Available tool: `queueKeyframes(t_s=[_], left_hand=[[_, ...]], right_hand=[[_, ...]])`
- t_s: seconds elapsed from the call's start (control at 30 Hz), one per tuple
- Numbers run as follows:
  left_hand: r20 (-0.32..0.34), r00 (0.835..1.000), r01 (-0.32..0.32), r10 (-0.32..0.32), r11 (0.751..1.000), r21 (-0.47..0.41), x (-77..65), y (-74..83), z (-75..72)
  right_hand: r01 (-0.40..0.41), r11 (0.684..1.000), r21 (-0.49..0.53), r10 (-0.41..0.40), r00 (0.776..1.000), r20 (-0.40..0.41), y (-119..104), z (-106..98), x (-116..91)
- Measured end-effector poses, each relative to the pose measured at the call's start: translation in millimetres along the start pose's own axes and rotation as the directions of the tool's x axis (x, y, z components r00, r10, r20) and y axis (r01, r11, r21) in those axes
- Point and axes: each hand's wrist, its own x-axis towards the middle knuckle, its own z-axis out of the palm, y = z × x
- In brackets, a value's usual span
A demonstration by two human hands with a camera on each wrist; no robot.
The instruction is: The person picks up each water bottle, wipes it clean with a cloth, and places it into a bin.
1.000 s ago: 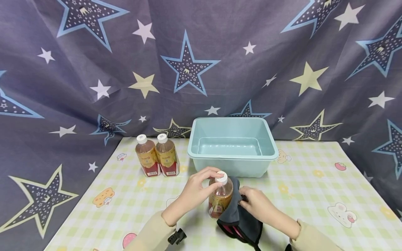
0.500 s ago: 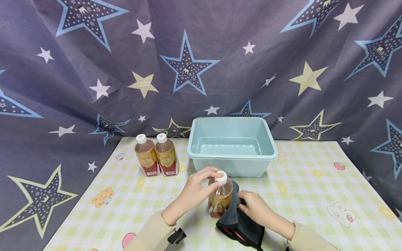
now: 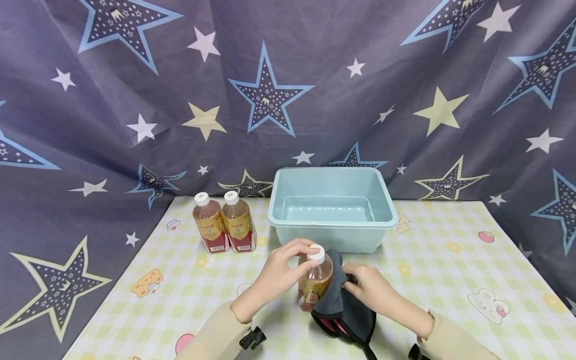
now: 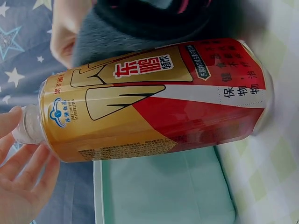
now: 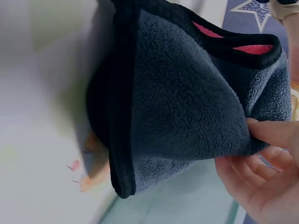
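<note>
A drink bottle (image 3: 315, 287) with a gold and red label stands upright near the table's front. My left hand (image 3: 285, 270) grips its white cap (image 3: 317, 254), thumb and fingers around it, as the left wrist view also shows. My right hand (image 3: 366, 286) pinches a dark grey fleece cloth (image 5: 187, 93) with black edging and some pink inside. The cloth is folded over and touches the bottle's right side; its lower part hangs towards the table. In the left wrist view the cloth (image 4: 135, 32) covers part of the bottle's side.
Two similar bottles (image 3: 209, 227) stand side by side at the back left. A light blue plastic basin (image 3: 330, 237) stands just behind the held bottle, by the star-patterned curtain (image 3: 270, 100). A checked tablecloth (image 3: 432, 300) with cartoon prints covers the table.
The right hand and the cloth shift slightly along the bottle's side, a little right and down, then back up. The left hand stays on the cap and the bottle keeps its place.
</note>
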Motion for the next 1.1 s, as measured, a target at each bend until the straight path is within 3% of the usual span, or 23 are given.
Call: queueKeyframes(t_s=[0.27, 0.53, 1.1], left_hand=[[-0.008, 1.000, 0.005, -0.005, 1.000, 0.005, -0.8, -2.1, 0.4], [-0.013, 1.000, 0.012, -0.011, 1.000, 0.010, -1.5, -2.6, 1.3], [-0.007, 1.000, 0.009, -0.009, 1.000, 0.004, -0.7, -0.6, 0.4]], right_hand=[[0.008, 1.000, 0.019, -0.007, 0.998, -0.060, -8.8, -12.4, 1.6], [0.024, 0.999, 0.033, -0.022, 0.997, -0.072, -8.5, -10.6, 1.2], [-0.022, 1.000, 0.006, 0.022, 0.996, 0.089, 9.1, 16.8, -0.9]])
